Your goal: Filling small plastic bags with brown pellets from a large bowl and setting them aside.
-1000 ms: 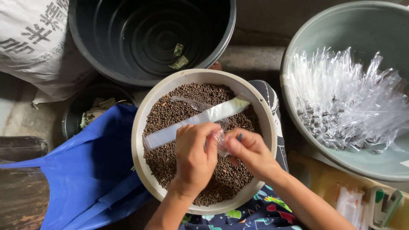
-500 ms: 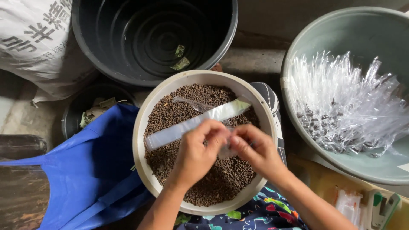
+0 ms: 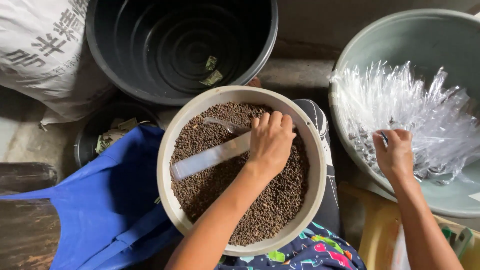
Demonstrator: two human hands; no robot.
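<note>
While your left hand (image 3: pixel 270 140) lies curled over the strip of clear packets (image 3: pixel 212 156) on the peppercorns in the cream bowl (image 3: pixel 317 150), your right hand (image 3: pixel 395 152), beside that bowl, grips something blue at the green basin (image 3: pixel 350 45); leaning sideways could tip the bowl.

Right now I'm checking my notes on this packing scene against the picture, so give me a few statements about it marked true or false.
1. The left hand rests over the white strip in the cream bowl of dark seeds. True.
2. The right hand is in the cream bowl too. False: it is at the grey-green basin, by the clear plastic packets.
3. The black tub is full of seeds. False: only a few scraps lie in it.
4. A blue cloth lies left of the bowl. True.
</note>
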